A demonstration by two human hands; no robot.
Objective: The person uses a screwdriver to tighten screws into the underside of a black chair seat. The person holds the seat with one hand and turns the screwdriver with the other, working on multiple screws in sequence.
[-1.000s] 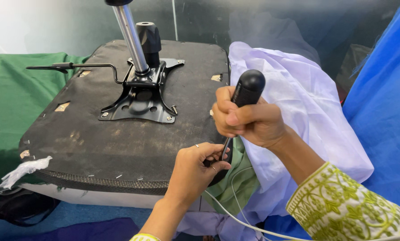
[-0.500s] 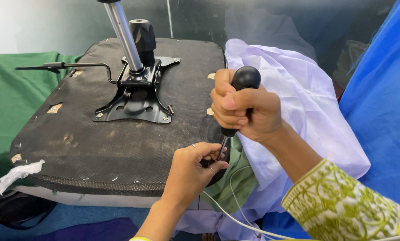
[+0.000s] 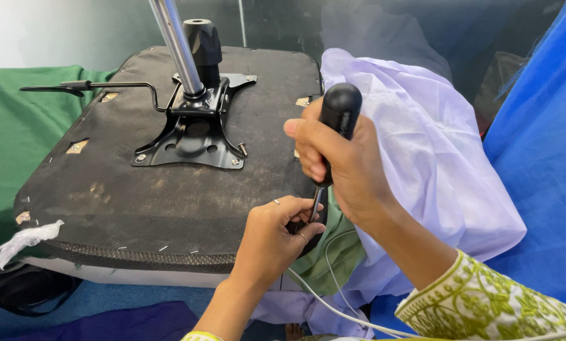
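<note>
Nearest you, your left hand (image 3: 276, 237) curls at the near right edge of the upturned black fabric-covered chair seat (image 3: 125, 196), fingertips pinched together around the thin metal shaft. Just above, your right hand (image 3: 346, 167) is clamped in a fist on the black-handled screwdriver (image 3: 337, 123), held nearly upright. Farther left, the black metal mounting plate (image 3: 194, 136) carries a chrome post (image 3: 175, 44).
</note>
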